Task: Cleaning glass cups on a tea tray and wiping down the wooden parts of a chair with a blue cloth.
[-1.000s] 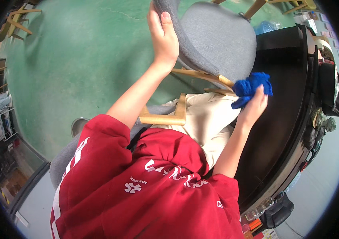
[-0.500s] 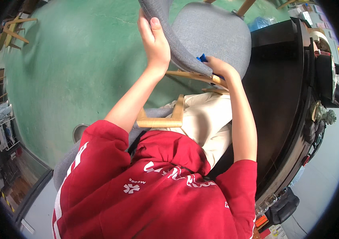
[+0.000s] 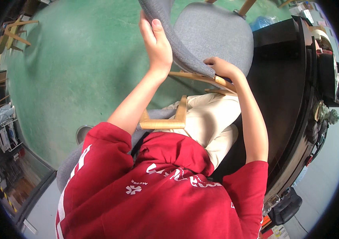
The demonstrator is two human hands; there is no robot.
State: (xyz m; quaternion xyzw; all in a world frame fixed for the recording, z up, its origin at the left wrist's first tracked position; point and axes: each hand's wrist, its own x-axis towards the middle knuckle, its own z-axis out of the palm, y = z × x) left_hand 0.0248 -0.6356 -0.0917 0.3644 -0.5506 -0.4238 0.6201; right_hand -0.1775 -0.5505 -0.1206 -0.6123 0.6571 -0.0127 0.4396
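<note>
A grey upholstered chair [image 3: 215, 34] with wooden legs faces me, its curved backrest [image 3: 178, 47] turned my way. My left hand [image 3: 158, 46] grips the outer side of that backrest near its upper left, thumb and fingers pressed along the fabric. At the backrest's lower right end, above the seat, is my right hand [image 3: 224, 68], fingers curled. A bit of blue, cloth-like material shows under that hand; most of it is hidden. Below the backrest runs the chair's wooden frame [image 3: 195, 76].
A black cabinet or desk [image 3: 275, 83] stands close on my right, with small ornaments along it. I sit on a grey chair with a wooden armrest [image 3: 163, 124]. Another wooden chair [image 3: 14, 34] stands far left on the green floor [image 3: 77, 59]. Blue plastic [image 3: 262, 22] lies beyond the seat.
My right hand has shifted slightly right, and the blue tip that stuck out past its fingers is now hidden. The left hand keeps its hold; the whole view has moved a little.
</note>
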